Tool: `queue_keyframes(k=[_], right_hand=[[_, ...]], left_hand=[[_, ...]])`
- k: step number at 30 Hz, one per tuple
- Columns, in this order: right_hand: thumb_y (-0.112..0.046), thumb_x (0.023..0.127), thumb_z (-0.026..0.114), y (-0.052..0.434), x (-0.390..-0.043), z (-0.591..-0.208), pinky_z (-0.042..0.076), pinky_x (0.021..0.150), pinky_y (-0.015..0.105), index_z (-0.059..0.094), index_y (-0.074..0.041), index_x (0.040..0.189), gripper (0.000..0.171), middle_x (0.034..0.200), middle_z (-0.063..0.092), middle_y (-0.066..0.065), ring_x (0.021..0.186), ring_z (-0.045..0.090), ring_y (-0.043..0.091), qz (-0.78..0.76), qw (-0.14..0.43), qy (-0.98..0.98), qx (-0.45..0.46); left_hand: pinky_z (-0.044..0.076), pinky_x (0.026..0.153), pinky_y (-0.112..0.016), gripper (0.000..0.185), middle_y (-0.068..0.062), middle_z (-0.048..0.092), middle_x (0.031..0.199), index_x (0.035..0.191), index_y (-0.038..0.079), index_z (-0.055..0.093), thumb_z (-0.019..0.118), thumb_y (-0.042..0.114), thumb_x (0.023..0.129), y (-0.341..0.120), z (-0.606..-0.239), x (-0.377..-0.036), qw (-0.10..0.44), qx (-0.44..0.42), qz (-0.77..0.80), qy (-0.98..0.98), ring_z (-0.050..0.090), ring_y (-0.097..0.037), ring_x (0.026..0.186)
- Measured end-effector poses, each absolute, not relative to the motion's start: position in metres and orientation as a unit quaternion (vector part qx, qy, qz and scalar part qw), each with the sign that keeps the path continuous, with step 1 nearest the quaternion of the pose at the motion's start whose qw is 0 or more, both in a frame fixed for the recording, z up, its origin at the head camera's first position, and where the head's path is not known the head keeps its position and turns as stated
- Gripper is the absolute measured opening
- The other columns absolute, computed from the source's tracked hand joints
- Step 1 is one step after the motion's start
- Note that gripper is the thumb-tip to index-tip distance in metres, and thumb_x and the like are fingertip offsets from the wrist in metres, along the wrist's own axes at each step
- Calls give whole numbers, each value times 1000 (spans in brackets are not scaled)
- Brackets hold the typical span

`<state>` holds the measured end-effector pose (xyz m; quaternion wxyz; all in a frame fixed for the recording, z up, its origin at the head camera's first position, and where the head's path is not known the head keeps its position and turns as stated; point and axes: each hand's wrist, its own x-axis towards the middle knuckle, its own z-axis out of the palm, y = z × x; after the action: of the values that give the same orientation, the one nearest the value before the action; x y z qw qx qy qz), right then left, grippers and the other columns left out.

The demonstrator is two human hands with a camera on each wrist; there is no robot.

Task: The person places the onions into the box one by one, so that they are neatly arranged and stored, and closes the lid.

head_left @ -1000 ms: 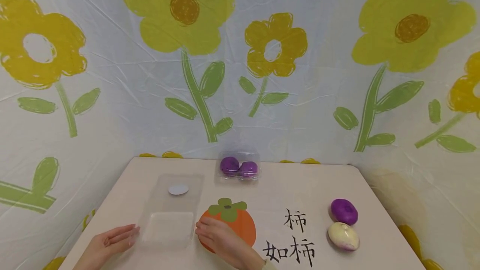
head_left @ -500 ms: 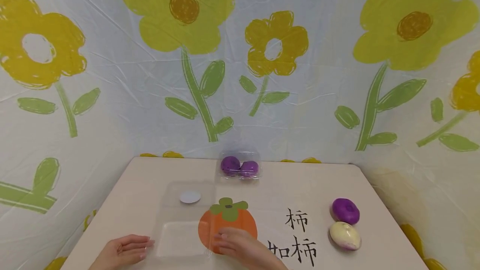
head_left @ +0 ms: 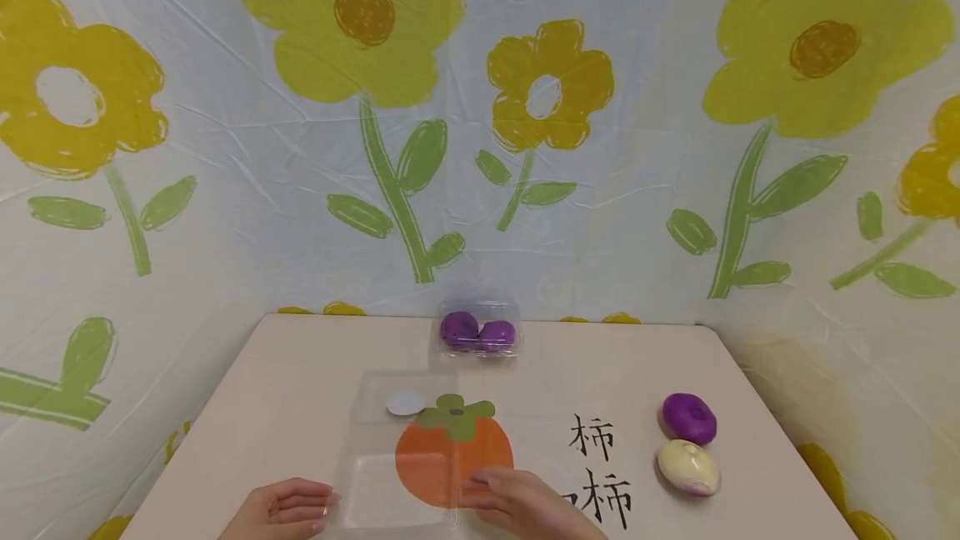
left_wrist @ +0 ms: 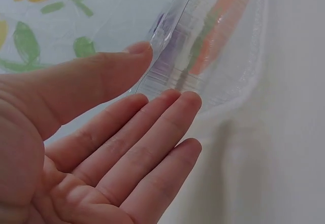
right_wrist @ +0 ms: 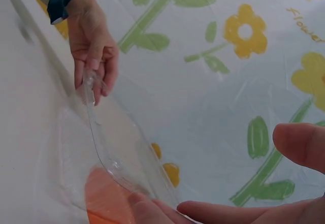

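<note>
An unfolded clear plastic clamshell box (head_left: 375, 494) is close over the near part of the table, its lid turned toward the back and bearing a white oval sticker (head_left: 406, 403). My left hand (head_left: 281, 511) pinches the box's left edge, thumb on the rim and fingers beneath, as the right wrist view shows. At the opposite side, straight fingers of my right hand (head_left: 525, 502) touch the edge, while the thumb (right_wrist: 299, 145) stands away from it. Through the plastic shows part of an orange persimmon picture (head_left: 427, 465) printed on the tabletop.
At the back stands a closed clear box (head_left: 477, 307) with two purple round things inside. On the right lie a purple round, turnip-like thing (head_left: 689, 418) and a cream one with a purple edge (head_left: 687, 467). A flower-printed cloth (head_left: 600, 257) surrounds the table (head_left: 285, 390).
The clear clamshell box has moved right and a little nearer, from left of the persimmon picture to partly over it. Both my hands have shifted right with it.
</note>
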<state>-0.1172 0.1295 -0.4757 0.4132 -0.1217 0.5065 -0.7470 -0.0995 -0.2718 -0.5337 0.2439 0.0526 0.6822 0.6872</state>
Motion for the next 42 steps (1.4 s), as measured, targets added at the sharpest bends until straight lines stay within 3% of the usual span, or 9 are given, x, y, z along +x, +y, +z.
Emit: queue_keyframes(k=[8,12,19,26,35,42], right_hand=[[-30,102,34,150,-110,-478,32,110,38,28,11,141,57,142,41,20,129,44,26,-761,408,492,-112],[-32,102,35,163,-106,-478,29,111,40,26,9,143,59,145,37,20,130,43,26,-768,413,480,-98],[-31,102,35,184,-103,-483,36,107,36,28,9,142,57,143,41,19,127,46,27,-781,388,483,-74],[-35,100,42,201,-105,-487,34,108,42,31,10,140,62,139,45,22,124,49,29,-775,378,505,-32],[-34,103,32,222,-106,-494,36,107,36,44,5,135,53,138,47,18,123,51,25,-785,380,485,-63],[-34,104,27,228,-105,-497,35,107,37,45,1,135,51,138,48,16,124,50,26,-796,376,469,-77]], left_hand=[[55,82,-32,46,-17,65,114,121,-7,55,70,17,85,-248,-534,-103,244,19,672,699,65,-24,101],[55,82,-33,45,-17,65,114,121,-7,55,70,15,85,-235,-538,-105,244,27,681,690,65,-26,101],[55,82,-32,44,-18,64,113,120,-8,55,70,13,84,-209,-540,-107,238,43,701,671,65,-27,100],[56,80,-29,42,-19,65,109,117,-7,57,71,11,83,-187,-543,-106,221,66,700,675,66,-25,97],[56,80,-30,44,-16,65,107,117,-9,55,72,11,82,-168,-544,-106,222,71,713,661,66,-26,96],[56,80,-31,45,-16,65,105,117,-7,56,73,13,81,-160,-540,-106,223,53,710,666,66,-27,95]])
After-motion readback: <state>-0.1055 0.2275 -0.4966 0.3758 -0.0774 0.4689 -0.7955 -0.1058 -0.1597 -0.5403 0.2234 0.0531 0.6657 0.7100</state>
